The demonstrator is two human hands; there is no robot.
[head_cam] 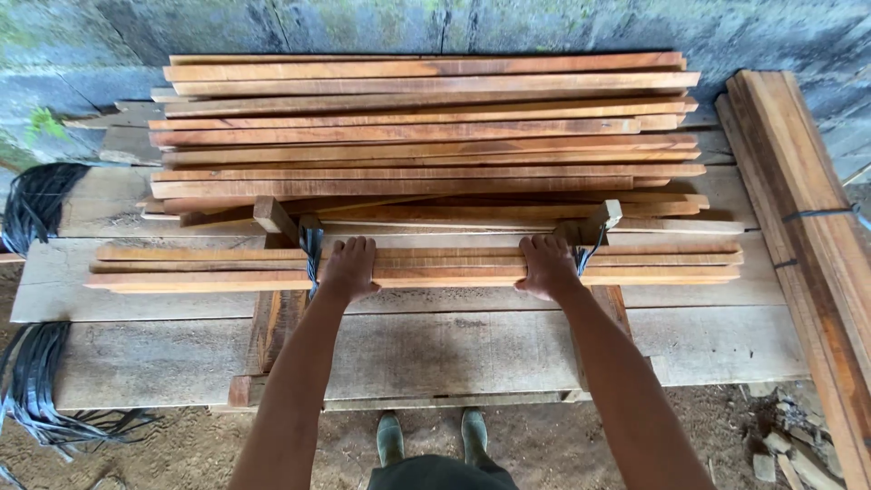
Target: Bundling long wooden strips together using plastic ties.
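A small layer of long reddish wooden slats [435, 263] lies across two wooden supports near me. My left hand [348, 268] rests palm down on these slats, left of centre, fingers together. My right hand [546, 266] presses flat on the same slats, right of centre. Black plastic straps [311, 245] hang at the supports beside each hand. Behind the slats lies a bigger, loose pile of similar slats [426, 127].
The slats rest on a platform of grey weathered planks [454, 349]. A strapped bundle of boards [807, 218] lies along the right. Coils of black strapping [36, 204] sit at the left. A stone wall stands behind. My boots [431, 436] stand on dirt.
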